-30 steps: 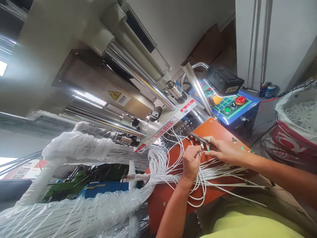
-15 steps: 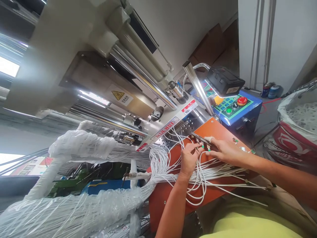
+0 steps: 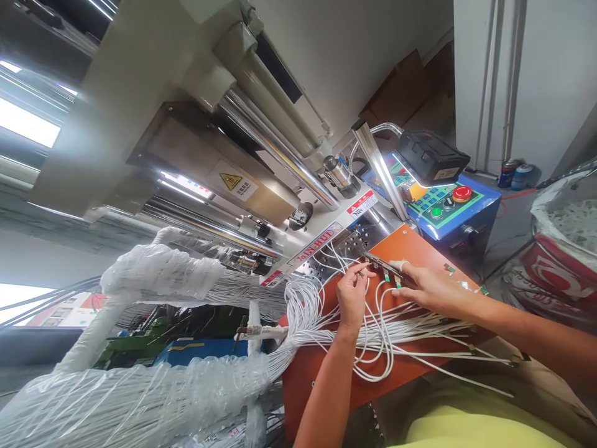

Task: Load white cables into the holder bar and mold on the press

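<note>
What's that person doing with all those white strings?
They are thin white wires, spread over an orange board at a big machine. The person's left hand pinches the end of one wire near a metal strip on the board. The right hand rests by that strip, fingers on it. Many more wires hang in a plastic-wrapped bundle alongside.

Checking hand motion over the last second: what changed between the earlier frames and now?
The left hand lifted off the cluster of wire ends by the right hand and moved up the orange plate, now pinching one white wire tip near the perforated metal. The right hand stayed pressed on the metal strip. The wrapped wire bundle and control box are unchanged apart from a camera shift.
</note>
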`<act>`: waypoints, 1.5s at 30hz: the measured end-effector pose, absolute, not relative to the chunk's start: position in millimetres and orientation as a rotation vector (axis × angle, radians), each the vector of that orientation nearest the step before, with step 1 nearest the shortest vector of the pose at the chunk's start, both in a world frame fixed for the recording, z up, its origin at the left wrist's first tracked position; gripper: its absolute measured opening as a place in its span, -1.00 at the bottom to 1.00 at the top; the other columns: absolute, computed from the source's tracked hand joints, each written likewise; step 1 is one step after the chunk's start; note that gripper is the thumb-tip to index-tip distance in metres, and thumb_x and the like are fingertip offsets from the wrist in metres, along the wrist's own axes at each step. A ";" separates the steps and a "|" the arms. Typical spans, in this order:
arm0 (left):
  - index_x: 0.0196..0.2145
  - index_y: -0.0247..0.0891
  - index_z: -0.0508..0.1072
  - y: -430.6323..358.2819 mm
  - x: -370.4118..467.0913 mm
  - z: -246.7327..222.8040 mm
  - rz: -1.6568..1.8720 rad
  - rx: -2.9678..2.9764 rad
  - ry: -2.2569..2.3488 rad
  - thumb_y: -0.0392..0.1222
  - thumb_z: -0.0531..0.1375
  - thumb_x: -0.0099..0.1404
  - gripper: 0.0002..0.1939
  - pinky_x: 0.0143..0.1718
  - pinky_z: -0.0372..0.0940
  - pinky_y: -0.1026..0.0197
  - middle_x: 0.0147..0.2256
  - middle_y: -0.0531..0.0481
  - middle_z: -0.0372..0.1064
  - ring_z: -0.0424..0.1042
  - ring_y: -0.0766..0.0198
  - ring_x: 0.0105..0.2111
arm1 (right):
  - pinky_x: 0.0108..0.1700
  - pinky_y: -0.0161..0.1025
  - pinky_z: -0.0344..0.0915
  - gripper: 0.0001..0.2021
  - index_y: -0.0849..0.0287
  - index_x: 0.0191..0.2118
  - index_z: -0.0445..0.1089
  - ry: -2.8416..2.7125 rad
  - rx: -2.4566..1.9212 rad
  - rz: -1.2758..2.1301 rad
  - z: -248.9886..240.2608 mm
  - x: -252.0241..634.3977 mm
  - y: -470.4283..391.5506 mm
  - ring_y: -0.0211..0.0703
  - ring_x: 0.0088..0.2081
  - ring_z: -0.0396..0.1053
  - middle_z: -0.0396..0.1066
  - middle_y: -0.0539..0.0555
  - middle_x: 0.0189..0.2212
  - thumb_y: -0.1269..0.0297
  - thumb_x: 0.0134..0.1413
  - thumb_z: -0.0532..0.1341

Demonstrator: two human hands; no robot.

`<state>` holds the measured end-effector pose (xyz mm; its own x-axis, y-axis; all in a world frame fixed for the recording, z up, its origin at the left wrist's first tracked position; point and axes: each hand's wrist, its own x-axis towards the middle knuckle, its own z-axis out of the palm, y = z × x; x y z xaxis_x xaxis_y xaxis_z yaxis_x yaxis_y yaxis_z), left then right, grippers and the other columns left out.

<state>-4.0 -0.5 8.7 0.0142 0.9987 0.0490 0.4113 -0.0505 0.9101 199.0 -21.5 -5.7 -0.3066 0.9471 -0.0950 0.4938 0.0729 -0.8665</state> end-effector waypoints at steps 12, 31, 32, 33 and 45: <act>-0.26 -0.23 0.59 3.7 -13.6 -8.6 1.024 2.263 1.369 -0.44 0.19 0.20 -0.76 -0.22 0.39 0.18 -0.34 -0.03 0.56 0.49 0.25 -0.33 | -0.29 -0.19 0.25 -0.62 0.05 -0.14 0.36 -1.821 -1.382 1.197 -6.8 197.9 -20.4 -0.03 -0.33 0.40 0.48 0.06 -0.37 -0.13 0.11 0.14; -0.27 -0.26 0.58 -0.5 -7.8 -9.6 1.134 2.179 1.402 -0.40 0.18 0.21 -0.80 -0.22 0.44 0.19 -0.32 -0.04 0.56 0.53 0.27 -0.33 | -0.33 -0.21 0.18 -0.63 0.06 -0.18 0.30 -1.861 -1.427 1.214 -1.7 198.7 -20.5 -0.07 -0.35 0.37 0.45 0.02 -0.40 -0.14 0.14 0.11; -0.27 -0.26 0.58 -0.3 -7.6 -9.4 1.130 2.184 1.401 -0.39 0.18 0.22 -0.80 -0.22 0.44 0.19 -0.33 -0.04 0.56 0.53 0.27 -0.33 | -0.34 -0.21 0.16 -0.64 0.06 -0.20 0.28 -1.871 -1.440 1.214 -1.3 198.7 -20.3 -0.08 -0.36 0.36 0.44 0.01 -0.41 -0.13 0.14 0.11; -0.27 -0.26 0.58 -0.1 -7.5 -9.4 1.128 2.185 1.402 -0.39 0.18 0.22 -0.80 -0.22 0.44 0.19 -0.33 -0.04 0.56 0.53 0.26 -0.33 | -0.35 -0.22 0.15 -0.65 0.07 -0.23 0.26 -1.882 -1.453 1.212 -1.2 198.8 -20.1 -0.10 -0.37 0.35 0.43 0.00 -0.42 -0.13 0.15 0.11; -0.27 -0.25 0.58 0.5 -9.0 -11.8 1.108 2.154 1.414 -0.40 0.18 0.20 -0.79 -0.21 0.44 0.21 -0.33 -0.03 0.56 0.54 0.26 -0.32 | -0.40 -0.23 0.09 -0.65 0.07 -0.30 0.20 -1.901 -1.460 1.181 -3.9 198.6 -20.0 -0.13 -0.40 0.31 0.39 -0.01 -0.44 -0.14 0.15 0.10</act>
